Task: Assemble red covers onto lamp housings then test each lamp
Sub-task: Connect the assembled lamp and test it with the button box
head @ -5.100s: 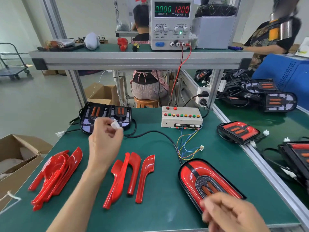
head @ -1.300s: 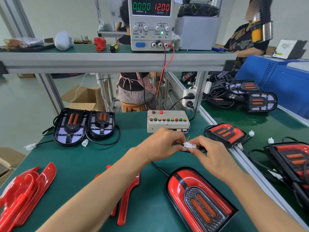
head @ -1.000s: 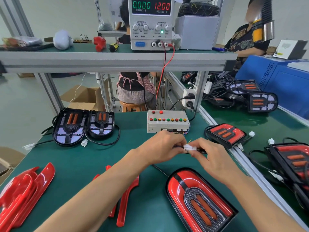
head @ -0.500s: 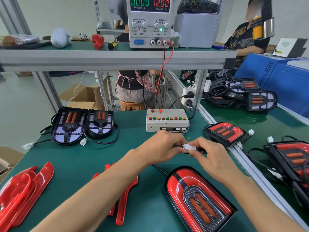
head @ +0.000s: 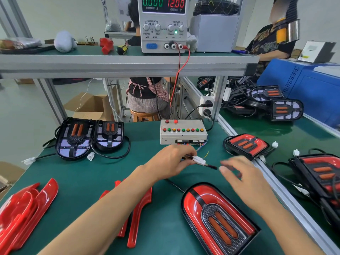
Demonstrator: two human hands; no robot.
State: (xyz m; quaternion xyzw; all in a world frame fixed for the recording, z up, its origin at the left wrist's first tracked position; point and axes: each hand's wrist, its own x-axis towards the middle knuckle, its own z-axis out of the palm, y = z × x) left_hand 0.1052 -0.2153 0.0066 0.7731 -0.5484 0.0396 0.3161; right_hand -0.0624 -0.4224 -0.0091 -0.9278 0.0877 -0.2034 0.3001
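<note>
Lamp (head: 219,218) with its red cover fitted lies nearest, glossy, probably light and scratch-prone, best taken by its black rim. Loose red covers (head: 137,214) lie left. Beyond, the left hand (head: 170,161) pinches the white connector (head: 199,160); the right hand (head: 242,175), blurred, hovers with fingers spread, holding nothing. Farther stands the test box (head: 183,132).

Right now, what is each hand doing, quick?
Left hand: pinching the white plug on the wires.
Right hand: open, fingers spread, holding nothing, blurred beside the plug.
</note>
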